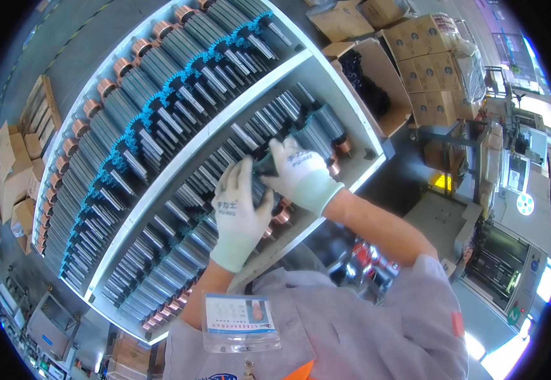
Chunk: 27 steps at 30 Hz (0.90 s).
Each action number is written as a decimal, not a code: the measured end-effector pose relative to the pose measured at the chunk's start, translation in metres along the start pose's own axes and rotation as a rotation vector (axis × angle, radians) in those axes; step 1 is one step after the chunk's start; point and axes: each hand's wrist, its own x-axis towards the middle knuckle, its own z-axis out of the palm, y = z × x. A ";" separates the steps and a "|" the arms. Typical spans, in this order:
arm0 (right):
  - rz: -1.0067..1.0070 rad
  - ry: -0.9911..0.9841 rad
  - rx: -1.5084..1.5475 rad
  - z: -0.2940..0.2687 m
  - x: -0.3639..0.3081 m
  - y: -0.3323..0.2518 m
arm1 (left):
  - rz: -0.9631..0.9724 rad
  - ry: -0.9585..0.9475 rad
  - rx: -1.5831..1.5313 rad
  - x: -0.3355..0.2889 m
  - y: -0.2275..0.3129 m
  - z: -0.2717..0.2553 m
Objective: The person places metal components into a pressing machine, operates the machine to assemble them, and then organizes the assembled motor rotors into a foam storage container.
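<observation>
White-gloved, my left hand reaches over the near compartment of a pale tray. Its fingers point away from me, thumb spread apart, fingertips beside an armature with dark blue-green windings. My right hand, also gloved, curls its fingers and thumb around the other side of that armature; most of its body is hidden by the gloves. Similar armatures lie packed side by side in this compartment, copper commutators toward me and steel shafts pointing away.
Beyond the tray's divider, another long row of armatures shows blue windings and copper ends. An opened carton with dark parts stands at the right, near stacked boxes. Cartons and a wooden pallet sit at far left. Machines stand right.
</observation>
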 end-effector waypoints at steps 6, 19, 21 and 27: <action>-0.089 0.072 -0.308 -0.017 0.007 0.018 | -0.059 -0.102 0.068 0.006 0.001 0.034; -0.357 0.132 -0.305 -0.021 0.013 0.066 | -0.115 0.052 -0.151 -0.005 -0.001 0.015; -0.408 0.250 -0.251 -0.014 -0.002 0.078 | -0.158 0.103 -0.215 -0.005 0.003 0.007; -0.263 0.572 0.250 -0.007 -0.131 0.151 | -0.138 0.235 -0.276 0.023 0.058 0.020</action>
